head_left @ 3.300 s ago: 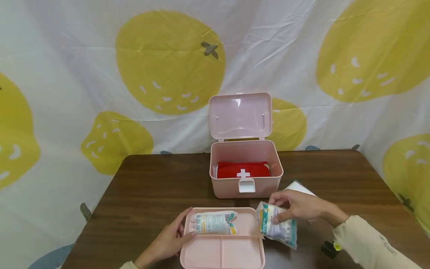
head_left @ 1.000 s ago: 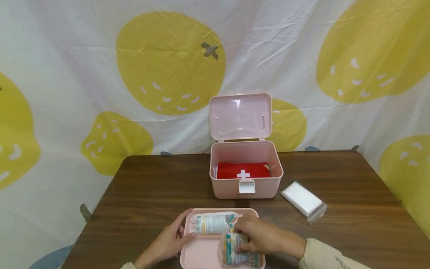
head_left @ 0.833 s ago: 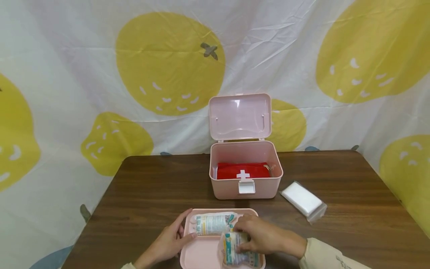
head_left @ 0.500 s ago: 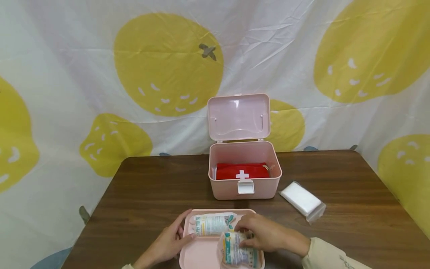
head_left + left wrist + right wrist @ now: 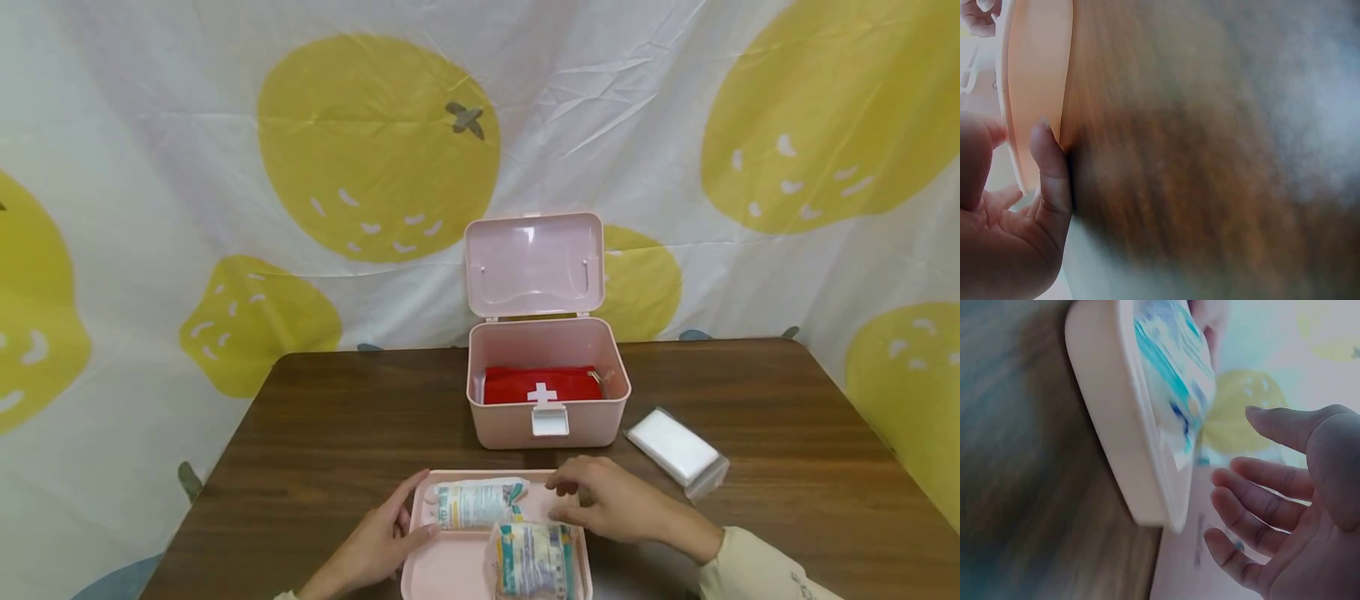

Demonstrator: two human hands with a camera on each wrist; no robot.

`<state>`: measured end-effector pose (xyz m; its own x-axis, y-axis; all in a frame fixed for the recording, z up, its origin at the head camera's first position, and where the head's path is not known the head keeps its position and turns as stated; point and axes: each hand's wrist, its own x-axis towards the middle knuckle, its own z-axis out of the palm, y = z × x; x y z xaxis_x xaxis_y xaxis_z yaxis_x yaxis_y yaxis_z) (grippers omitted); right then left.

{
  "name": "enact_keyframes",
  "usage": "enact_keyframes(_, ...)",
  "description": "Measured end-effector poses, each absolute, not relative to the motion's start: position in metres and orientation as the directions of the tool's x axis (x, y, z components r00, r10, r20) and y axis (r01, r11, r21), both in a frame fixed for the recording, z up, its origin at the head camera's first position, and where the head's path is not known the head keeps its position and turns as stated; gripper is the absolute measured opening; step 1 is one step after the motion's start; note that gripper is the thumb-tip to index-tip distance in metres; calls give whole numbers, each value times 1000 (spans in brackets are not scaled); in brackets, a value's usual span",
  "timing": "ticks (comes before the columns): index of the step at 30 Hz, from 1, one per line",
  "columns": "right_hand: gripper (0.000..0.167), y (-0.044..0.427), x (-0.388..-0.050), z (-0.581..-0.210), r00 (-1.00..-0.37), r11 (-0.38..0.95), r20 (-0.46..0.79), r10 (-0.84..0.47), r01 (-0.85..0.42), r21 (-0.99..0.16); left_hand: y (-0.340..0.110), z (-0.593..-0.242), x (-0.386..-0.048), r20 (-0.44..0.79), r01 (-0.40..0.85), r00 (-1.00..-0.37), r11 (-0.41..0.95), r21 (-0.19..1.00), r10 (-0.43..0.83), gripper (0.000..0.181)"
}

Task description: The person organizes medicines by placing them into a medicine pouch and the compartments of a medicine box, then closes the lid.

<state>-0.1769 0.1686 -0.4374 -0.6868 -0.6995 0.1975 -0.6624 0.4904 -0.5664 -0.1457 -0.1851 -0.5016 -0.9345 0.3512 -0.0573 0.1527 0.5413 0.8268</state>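
Note:
A shallow pink divided tray (image 5: 450, 562) lies at the table's near edge. My left hand (image 5: 375, 542) grips its left rim, thumb over the edge and fingers against the outer wall, as the left wrist view shows. One wrapped bandage roll (image 5: 480, 504) lies in the long rear compartment. A second wrapped bandage packet (image 5: 536, 560), teal and white, rests in the front right compartment. My right hand (image 5: 615, 500) hovers over the tray's right rim, just off that packet. Its fingers are apart and hold nothing, seen also in the right wrist view.
Behind the tray stands a pink first-aid box (image 5: 550, 425) with its lid (image 5: 534, 265) raised. Inside is a red pouch (image 5: 517, 385) with a white cross. A clear-wrapped white pack (image 5: 675, 446) lies right of the box on the brown table (image 5: 337, 425). A lemon-print cloth (image 5: 150, 167) hangs behind.
My right hand carried the second bandage packet left into the tray's front right compartment, let go and drew back to the right. My left hand stayed on the rim.

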Motion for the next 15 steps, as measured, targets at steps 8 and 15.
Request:
enact_keyframes(8, 19, 210, -189, -426, -802, 560, 218, -556, -556, -614, -185, -500, -145, -62, 145, -936, 543, 827, 345, 73)
enact_keyframes(15, 8, 252, -206, -419, -914, 687, 197, -355, -398, -608, -185, -502, -145, -64, 141, -938, 541, 829, 342, 73)
